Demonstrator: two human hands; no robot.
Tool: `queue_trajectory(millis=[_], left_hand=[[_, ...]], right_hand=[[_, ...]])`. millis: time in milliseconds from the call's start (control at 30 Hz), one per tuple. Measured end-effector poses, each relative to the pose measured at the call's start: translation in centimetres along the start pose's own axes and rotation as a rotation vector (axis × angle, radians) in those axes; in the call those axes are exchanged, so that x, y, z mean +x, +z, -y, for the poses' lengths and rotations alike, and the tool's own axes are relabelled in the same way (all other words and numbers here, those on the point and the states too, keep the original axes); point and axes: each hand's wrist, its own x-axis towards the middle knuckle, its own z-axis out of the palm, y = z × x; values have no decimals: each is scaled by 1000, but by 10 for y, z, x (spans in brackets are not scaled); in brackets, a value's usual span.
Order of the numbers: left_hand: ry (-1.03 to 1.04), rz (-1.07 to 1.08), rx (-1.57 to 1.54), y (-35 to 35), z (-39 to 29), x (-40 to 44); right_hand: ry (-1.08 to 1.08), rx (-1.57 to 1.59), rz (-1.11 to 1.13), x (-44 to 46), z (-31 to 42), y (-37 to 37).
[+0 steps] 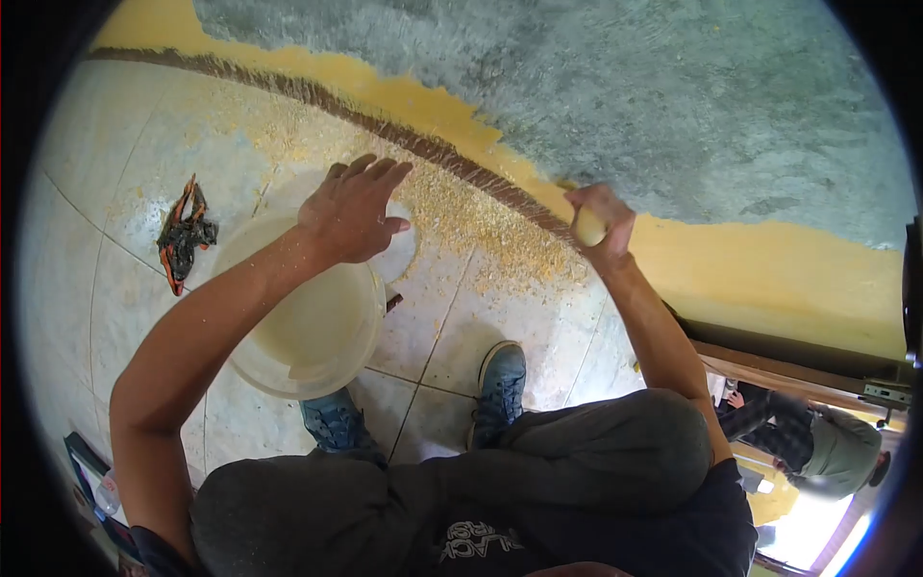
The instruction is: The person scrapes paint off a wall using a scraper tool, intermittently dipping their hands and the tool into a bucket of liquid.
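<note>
My right hand [606, 223] is closed around a tool with a pale, rounded handle [589, 229], held against the wall where yellow paint meets bare grey plaster. The tool's working end is hidden by my fingers. My left hand [354, 210] hangs in the air with fingers spread, holding nothing. Beneath that forearm stands a whitish plastic bucket [373, 332] with cloudy contents, partly covered by my arm. The wall [673, 125] is grey on its upper part, with a yellow band [760, 260] and a scratched brown strip [385, 130] along its foot.
Yellowish paint flakes [481, 226] litter the tiled floor [433, 385] along the wall. A crumpled black and orange item [185, 234] lies left of the bucket. My shoes [501, 380] rest close to the bucket. Another person [836, 447] is at the right, beyond a wooden frame [779, 370].
</note>
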Motion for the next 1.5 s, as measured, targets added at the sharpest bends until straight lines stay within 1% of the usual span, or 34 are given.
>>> queue_trajectory(millis=[67,133,200,233,267,333,400,467,600,667,733,767,800,867,933,1000,1067,1100,1133,1200,1233,1267,1333,1367,1400,1500], left_hand=[[-44,0,-20,1,0,0],[-39,3,-31,0,0,0],[-31,14,-45,-2,0,-1],[-39,17,-51,-2,-2,-2],[-46,8,-53,-5,-2,0],[-41,-12,-62,-3,-2,4],[-35,-30,-65,-2,-1,5],[-26,-40,-69,0,-1,2],[-65,-16,-74,-8,-4,0],[-60,-45,-35,-3,-5,-2],[-66,-51,-44,0,0,-2],[-62,-51,-43,2,0,1],[-61,-70,-35,0,1,4],[-29,-70,-33,3,2,-1],[-59,-30,-30,-3,-4,-3],[-49,-30,-40,-3,-1,0],[-44,-44,-37,1,1,1],[-23,-51,-26,2,-1,3],[-19,-52,-28,0,-3,3],[-46,-31,-27,-5,-6,1],[-44,-35,-21,-5,-5,2],[-31,-49,-31,-4,-3,1],[-23,-56,-46,1,0,-1],[-7,-81,-48,2,3,-1],[11,-101,-52,2,2,-1],[9,-83,-41,0,-1,0]], right_hand=[[-39,-57,60,-4,3,8],[-62,-56,22,-3,5,5],[-112,-52,-121,-16,-5,7],[-177,-27,-110,-18,-9,10],[-182,-31,-113,-20,-13,11],[-212,-76,-12,-21,-4,11],[-202,-74,-50,-13,-6,12],[-101,-11,-62,-14,-7,9],[-115,32,-103,-16,-10,12],[-126,-5,-95,-18,-17,14],[-20,95,22,-20,-27,21],[12,108,5,-31,-36,37],[-50,-160,105,-36,-31,35],[-201,-76,-86,-25,-13,22],[-57,-17,-128,-24,-10,8],[-95,-58,-83,-24,-18,6],[-212,32,-95,-25,-26,19],[-233,18,-78,-16,-21,21],[-231,14,-78,-15,-21,28],[-31,59,68,-16,-20,39],[-84,28,105,-15,-19,41],[-84,28,100,-16,-18,38],[-188,-75,13,-19,-7,19],[-226,-51,-35,-19,-10,13],[-168,13,-166,-18,-12,18],[-189,14,-178,-15,-21,20]])
